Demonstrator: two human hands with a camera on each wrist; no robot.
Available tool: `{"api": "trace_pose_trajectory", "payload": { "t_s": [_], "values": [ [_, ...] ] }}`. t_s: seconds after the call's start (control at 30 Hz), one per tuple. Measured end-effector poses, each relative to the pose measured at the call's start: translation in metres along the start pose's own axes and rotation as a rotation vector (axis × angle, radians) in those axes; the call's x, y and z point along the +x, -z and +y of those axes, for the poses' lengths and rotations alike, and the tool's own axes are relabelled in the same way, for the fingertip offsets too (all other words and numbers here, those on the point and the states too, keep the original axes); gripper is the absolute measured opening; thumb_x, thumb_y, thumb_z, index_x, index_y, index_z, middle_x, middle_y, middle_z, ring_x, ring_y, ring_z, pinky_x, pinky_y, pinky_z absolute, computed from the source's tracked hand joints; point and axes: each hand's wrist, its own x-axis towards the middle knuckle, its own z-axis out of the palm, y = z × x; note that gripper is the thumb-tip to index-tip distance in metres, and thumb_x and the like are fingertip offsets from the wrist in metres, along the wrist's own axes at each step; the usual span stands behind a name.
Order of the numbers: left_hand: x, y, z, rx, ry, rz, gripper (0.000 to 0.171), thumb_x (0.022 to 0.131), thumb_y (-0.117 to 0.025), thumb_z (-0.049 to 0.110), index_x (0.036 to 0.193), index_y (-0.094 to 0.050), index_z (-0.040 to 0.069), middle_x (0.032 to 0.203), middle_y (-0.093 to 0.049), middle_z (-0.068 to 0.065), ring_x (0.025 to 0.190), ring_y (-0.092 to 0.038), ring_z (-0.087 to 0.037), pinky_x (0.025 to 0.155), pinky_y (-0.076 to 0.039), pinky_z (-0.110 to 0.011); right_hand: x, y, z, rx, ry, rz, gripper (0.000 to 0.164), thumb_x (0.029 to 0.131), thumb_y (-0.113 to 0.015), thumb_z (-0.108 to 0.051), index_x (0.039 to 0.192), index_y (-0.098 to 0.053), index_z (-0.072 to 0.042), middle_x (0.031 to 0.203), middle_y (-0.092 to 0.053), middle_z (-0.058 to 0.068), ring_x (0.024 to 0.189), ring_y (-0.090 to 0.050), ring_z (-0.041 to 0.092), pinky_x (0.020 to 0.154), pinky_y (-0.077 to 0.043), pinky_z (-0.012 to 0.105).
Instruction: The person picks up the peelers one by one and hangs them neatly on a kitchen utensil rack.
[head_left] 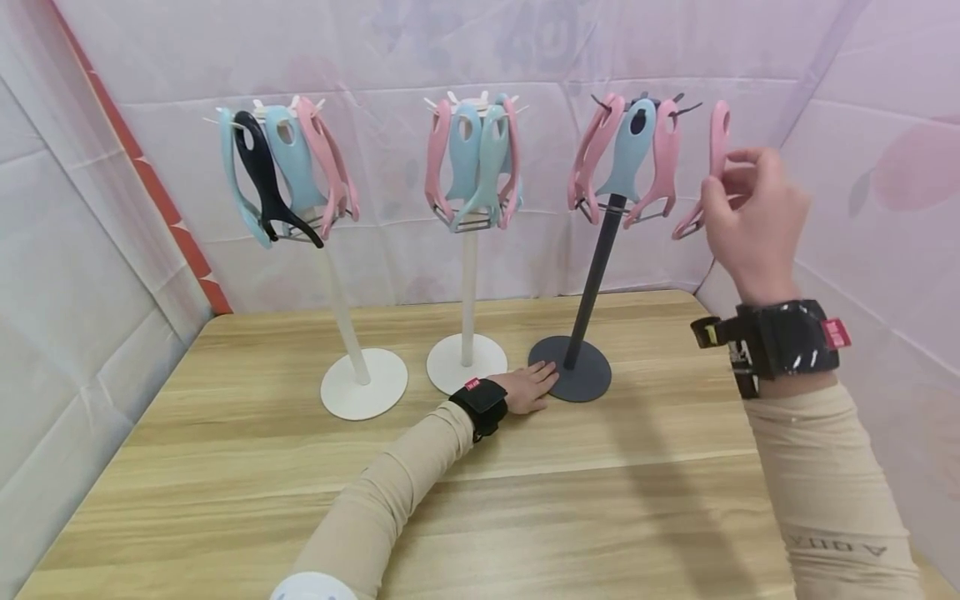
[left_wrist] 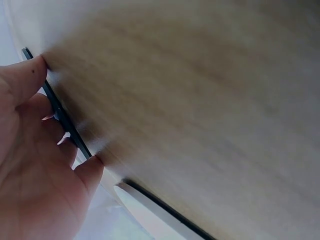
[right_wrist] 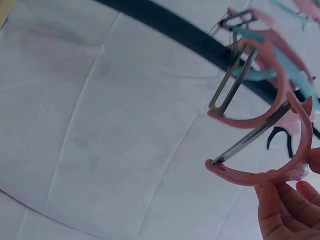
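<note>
In the head view my right hand [head_left: 757, 217] pinches a pink peeler [head_left: 717, 142] by its handle, just right of the dark stand [head_left: 596, 283]. The right wrist view shows this peeler's curved head [right_wrist: 245, 176] and metal blade, apart from the hung peelers. On the dark stand's hooks hang a blue peeler [head_left: 632, 150] and pink peelers [head_left: 665, 158]. My left hand [head_left: 527, 388] lies with extended fingers on the stand's round base [head_left: 592, 379]. From the left wrist, the fingers touch the base's thin edge [left_wrist: 67, 122].
A white stand [head_left: 468, 283] in the middle holds several pink and blue peelers [head_left: 491, 158]. Further left, another white stand [head_left: 365, 383] carries blue and pink peelers plus a black peeler [head_left: 262, 167]. All stand on a wooden table [head_left: 525, 517] before a fabric backdrop [head_left: 390, 50].
</note>
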Motion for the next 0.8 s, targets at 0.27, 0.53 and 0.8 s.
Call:
{"api": "trace_pose_trajectory", "payload": {
  "t_s": [0.27,0.53,0.8],
  "values": [
    [-0.023,0.019,0.015,0.028,0.022,-0.003,0.055,0.099,-0.034,0.031,0.146,-0.014,0.010,0.152,-0.006,-0.006,0.138,-0.004,-0.018,0.109,-0.014,-0.028,0.028,-0.011,0.001,-0.045,-0.063,-0.058,0.035,0.090,-0.045,-0.024,0.119,-0.057,-0.008,0.107,-0.065,0.015,0.063,-0.043,-0.015,0.067,-0.040,0.009],
    [-0.023,0.020,0.016,0.048,0.006,0.002,0.056,0.099,-0.034,0.032,0.146,-0.014,0.009,0.152,-0.006,-0.007,0.138,-0.004,-0.019,0.109,-0.014,-0.027,0.023,-0.018,0.003,-0.041,-0.028,-0.168,0.038,0.092,-0.044,-0.023,0.123,-0.054,-0.004,0.113,-0.062,0.015,0.096,-0.062,0.015,0.079,-0.044,0.015],
    [-0.016,0.014,0.010,0.027,0.013,-0.011,0.056,0.099,-0.031,0.033,0.147,-0.010,0.011,0.152,-0.002,-0.006,0.138,-0.001,-0.018,0.109,-0.011,-0.027,-0.001,-0.023,0.010,-0.012,-0.023,-0.142,0.036,0.093,-0.042,-0.020,0.122,-0.053,-0.001,0.115,-0.061,0.013,0.102,-0.058,0.025,0.078,-0.042,0.017]
  ]
}}
